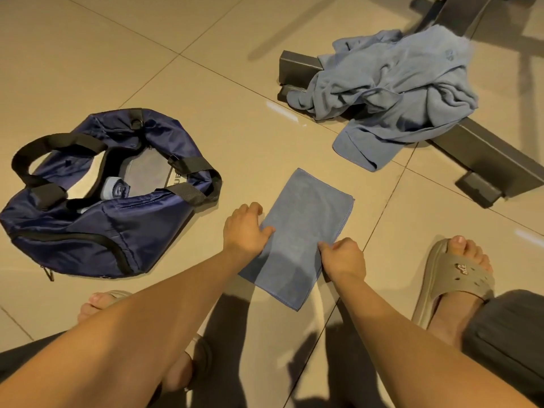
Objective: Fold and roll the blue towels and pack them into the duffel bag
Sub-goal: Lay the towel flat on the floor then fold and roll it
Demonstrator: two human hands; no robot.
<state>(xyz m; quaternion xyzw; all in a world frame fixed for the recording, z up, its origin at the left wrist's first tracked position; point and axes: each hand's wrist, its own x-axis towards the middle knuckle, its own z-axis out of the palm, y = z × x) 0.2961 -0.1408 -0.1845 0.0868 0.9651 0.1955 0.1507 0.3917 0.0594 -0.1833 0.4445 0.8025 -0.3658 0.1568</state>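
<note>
A blue towel (300,231), folded into a long rectangle, lies flat on the tiled floor in front of me. My left hand (244,231) rests on its left edge with the thumb pressing on the cloth. My right hand (343,257) pinches its right edge near the lower end. To the left, the navy duffel bag (97,231) lies open with black handles. A rolled blue towel (114,188) sits inside it. A heap of unfolded blue towels (394,92) lies at the upper right.
The heap is draped over a dark metal frame (482,154) that runs across the floor at the upper right. My feet in beige sandals (453,278) flank the folded towel, one at the right and one partly hidden under my left forearm.
</note>
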